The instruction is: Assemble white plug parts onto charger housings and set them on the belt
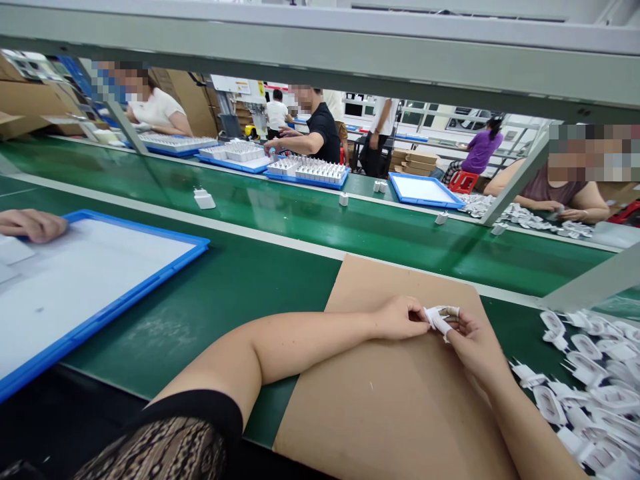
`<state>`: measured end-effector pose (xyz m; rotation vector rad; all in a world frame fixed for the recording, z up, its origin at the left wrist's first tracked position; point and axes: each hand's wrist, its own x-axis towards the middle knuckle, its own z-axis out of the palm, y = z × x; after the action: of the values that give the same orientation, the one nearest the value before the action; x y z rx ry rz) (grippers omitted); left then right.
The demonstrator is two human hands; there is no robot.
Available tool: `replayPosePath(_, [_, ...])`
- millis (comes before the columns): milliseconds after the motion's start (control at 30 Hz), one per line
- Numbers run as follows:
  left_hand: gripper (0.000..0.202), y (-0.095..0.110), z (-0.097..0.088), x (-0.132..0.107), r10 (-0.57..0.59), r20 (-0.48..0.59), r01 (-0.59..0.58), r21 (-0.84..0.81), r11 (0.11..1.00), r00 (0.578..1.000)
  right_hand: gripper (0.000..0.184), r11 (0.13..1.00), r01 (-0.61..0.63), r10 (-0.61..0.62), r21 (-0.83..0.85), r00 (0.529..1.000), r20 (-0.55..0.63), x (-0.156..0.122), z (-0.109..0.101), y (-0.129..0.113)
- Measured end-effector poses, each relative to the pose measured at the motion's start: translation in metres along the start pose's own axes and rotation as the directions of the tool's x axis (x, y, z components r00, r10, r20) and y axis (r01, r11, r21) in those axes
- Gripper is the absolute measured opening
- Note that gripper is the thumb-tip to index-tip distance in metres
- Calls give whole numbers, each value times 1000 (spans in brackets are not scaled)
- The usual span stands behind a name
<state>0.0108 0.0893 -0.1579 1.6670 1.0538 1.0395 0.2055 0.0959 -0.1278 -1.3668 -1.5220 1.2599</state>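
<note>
Both my hands meet over a brown cardboard sheet (390, 407) on the green bench. My left hand (400, 318) is curled, its fingertips pinching one end of a small white plug part (436, 320). My right hand (473, 343) grips the other end of the same part, with a taped fingertip on top. My left forearm lies across the cardboard.
A heap of white plug parts (595, 380) lies at the right. A blue-rimmed white tray (175, 263) sits at the left, with another person's hand (33, 225) on it. Single white chargers (204, 199) stand on the green conveyor. Across it, several workers sit by blue trays (425, 191).
</note>
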Motion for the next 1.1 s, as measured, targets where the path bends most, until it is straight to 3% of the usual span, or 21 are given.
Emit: replayPosePath(1100, [6, -2, 0, 1, -7, 5, 7, 13, 1000, 1000, 40, 999, 38, -38, 2, 999, 1, -1, 1, -1])
